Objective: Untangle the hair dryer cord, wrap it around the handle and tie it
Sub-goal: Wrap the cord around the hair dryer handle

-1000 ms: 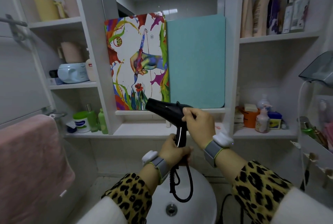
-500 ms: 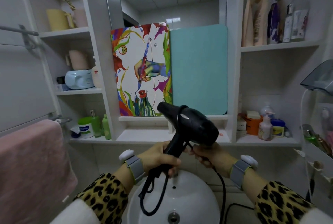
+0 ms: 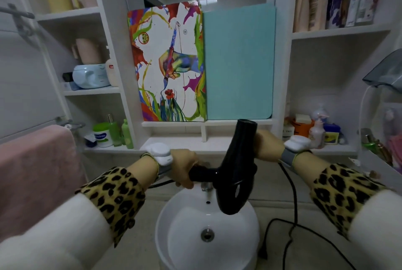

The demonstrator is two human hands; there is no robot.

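while gripping hair dryer [image 3: 237, 174] handle [image 3: 202, 175] with left hand [image 3: 185, 167] fingers [image 3: 187, 183] clamped, can't tell right hand [image 3: 266, 145] fingers, half hidden. cord [image 3: 294, 195] loose, zero wraps, untied: probably early.

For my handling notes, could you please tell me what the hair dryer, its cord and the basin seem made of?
The hair dryer looks like glossy black moulded plastic, going by its small highlights. Its cord seems rubber or vinyl sheathed, matte black and bending freely. The basin is probably glazed white ceramic, smooth and shiny.

Open air above the sink [image 3: 187, 222]; shelf ledge [image 3: 178, 142] close behind, towel [image 3: 37, 161] at left, cord [image 3: 293, 195] trailing across the counter at right.
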